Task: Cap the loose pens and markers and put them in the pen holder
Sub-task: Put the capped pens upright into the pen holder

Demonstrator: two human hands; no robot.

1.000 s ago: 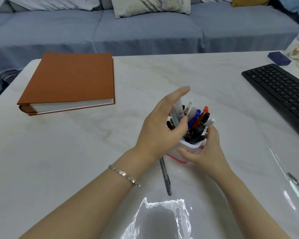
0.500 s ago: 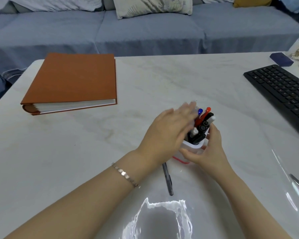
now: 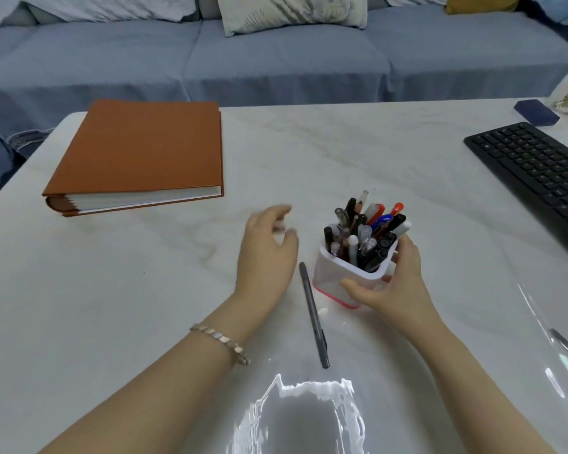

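Note:
A white pen holder [image 3: 333, 276] with a pink base stands on the marble table, packed with several capped pens and markers [image 3: 368, 229]. My right hand [image 3: 395, 283] grips the holder from its right side, thumb across the front wall and fingers behind the rim. My left hand [image 3: 266, 253] hovers just left of the holder, fingers loosely curled and blurred, holding nothing. One dark grey pen [image 3: 313, 314] lies loose on the table between my hands, in front of the holder.
A thick orange-brown book [image 3: 138, 152] lies at the back left. A black keyboard [image 3: 535, 172] runs along the right side, with a small dark blue box [image 3: 535, 112] behind it. A blue sofa stands beyond the table's far edge. Glare covers the near edge.
My left hand has let go of the pens it was pushing into the holder and pulled away to the left. My right hand has stayed on the holder.

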